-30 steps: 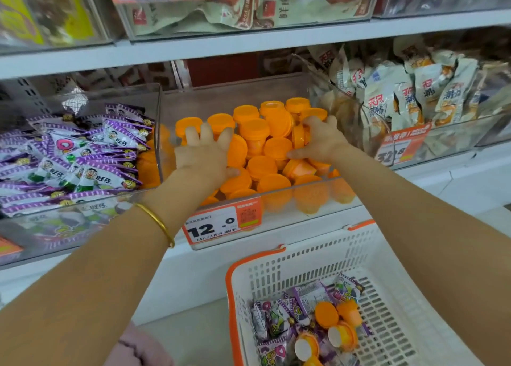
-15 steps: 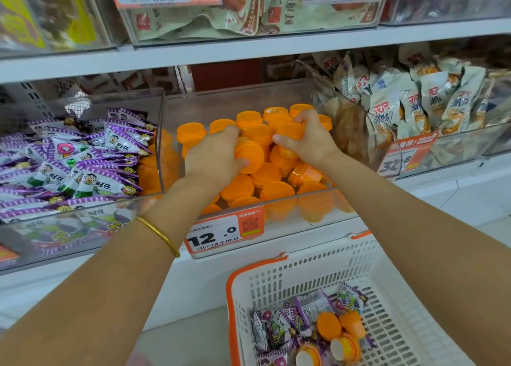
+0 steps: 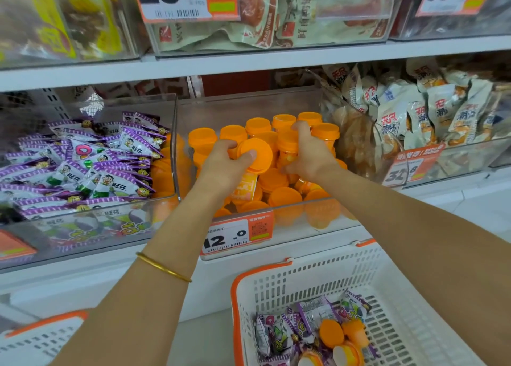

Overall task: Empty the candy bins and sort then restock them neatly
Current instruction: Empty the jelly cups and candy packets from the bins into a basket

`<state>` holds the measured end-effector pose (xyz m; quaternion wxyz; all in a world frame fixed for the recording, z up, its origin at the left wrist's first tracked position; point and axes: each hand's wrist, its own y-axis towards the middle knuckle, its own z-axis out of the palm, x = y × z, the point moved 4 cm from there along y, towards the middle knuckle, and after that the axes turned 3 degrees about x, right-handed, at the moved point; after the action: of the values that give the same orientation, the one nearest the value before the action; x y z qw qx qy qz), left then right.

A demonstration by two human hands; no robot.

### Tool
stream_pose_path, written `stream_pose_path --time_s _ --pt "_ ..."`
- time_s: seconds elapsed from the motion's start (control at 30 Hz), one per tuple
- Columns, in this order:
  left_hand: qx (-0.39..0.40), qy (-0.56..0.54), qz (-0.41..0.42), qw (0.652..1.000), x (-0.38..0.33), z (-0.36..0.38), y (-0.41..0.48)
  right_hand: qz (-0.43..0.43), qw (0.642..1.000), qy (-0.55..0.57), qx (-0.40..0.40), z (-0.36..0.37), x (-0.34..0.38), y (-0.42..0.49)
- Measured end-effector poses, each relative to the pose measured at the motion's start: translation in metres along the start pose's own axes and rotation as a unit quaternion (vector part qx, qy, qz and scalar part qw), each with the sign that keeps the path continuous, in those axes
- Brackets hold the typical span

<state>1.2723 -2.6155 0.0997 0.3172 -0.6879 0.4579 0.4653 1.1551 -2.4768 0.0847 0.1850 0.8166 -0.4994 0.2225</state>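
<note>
A clear middle bin (image 3: 249, 105) on the lower shelf holds many orange-lidded jelly cups (image 3: 284, 196). My left hand (image 3: 221, 166) is inside it, closed around one orange cup (image 3: 255, 155) lying on its side, lid toward me. My right hand (image 3: 309, 155) grips a small cluster of orange cups (image 3: 287, 144) at the bin's right side. Below, a white basket with orange rim (image 3: 312, 280) contains purple candy packets (image 3: 279, 332) and a few orange cups (image 3: 331, 332).
The left bin (image 3: 174, 133) is full of purple candy packets (image 3: 83, 166). The right bin (image 3: 456, 155) holds beige snack bags (image 3: 414, 111). Upper-shelf bins (image 3: 276, 44) carry price tags. A second white basket (image 3: 36, 338) shows at bottom left.
Both hands went from resting spread on the cup pile to closing on cups and lifting them. The view has moved closer and slightly down.
</note>
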Motion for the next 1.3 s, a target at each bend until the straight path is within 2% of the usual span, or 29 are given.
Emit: stream_pose_path --time_s 0.13,0.23,0.33,0.4,0.47,0.53,0.6,0.7,0.77,0.83,1.0,1.2,1.3 --pt "-0.016 -0.004 0.013 1.000 -0.002 0.000 -0.002 -0.011 0.998 0.045 -0.046 -0.011 0.002 -0.007" --pt "-0.024 -0.020 0.059 0.998 -0.014 0.002 -0.010 -0.040 0.988 0.110 -0.101 -0.032 0.007 -0.025" --pt "0.003 -0.032 0.136 0.990 -0.038 0.010 -0.030 -0.063 0.974 0.147 -0.162 -0.067 0.009 -0.064" --pt "0.055 -0.068 0.164 0.983 -0.055 0.019 -0.048 -0.078 0.964 0.180 -0.177 -0.094 0.003 -0.106" --pt "0.158 -0.094 0.132 0.974 -0.063 0.033 -0.065 -0.076 0.962 0.224 -0.139 -0.113 -0.010 -0.152" --pt "0.308 -0.080 0.045 0.947 -0.050 0.054 -0.084 -0.044 0.968 0.235 -0.073 -0.112 -0.035 -0.191" --pt "0.421 0.013 -0.053 0.905 -0.014 0.078 -0.104 0.027 0.975 0.218 0.008 -0.088 -0.068 -0.215" --pt "0.484 0.219 -0.089 0.843 0.059 0.120 -0.119 0.124 0.971 0.125 0.161 -0.013 -0.118 -0.220" --pt "0.476 0.293 -0.101 0.823 0.111 0.147 -0.126 0.167 0.953 0.091 0.237 0.047 -0.146 -0.222" --pt "0.456 0.295 -0.137 0.829 0.160 0.166 -0.133 0.200 0.932 0.091 0.287 0.103 -0.171 -0.234" --pt "0.401 0.273 -0.202 0.850 0.246 0.190 -0.147 0.277 0.914 0.100 0.279 0.175 -0.219 -0.275" --pt "0.367 0.255 -0.196 0.873 0.238 0.191 -0.134 0.296 0.901 0.118 0.295 0.186 -0.228 -0.267" --pt "0.354 0.244 -0.142 0.892 0.199 0.186 -0.121 0.314 0.891 0.155 0.291 0.175 -0.224 -0.253"
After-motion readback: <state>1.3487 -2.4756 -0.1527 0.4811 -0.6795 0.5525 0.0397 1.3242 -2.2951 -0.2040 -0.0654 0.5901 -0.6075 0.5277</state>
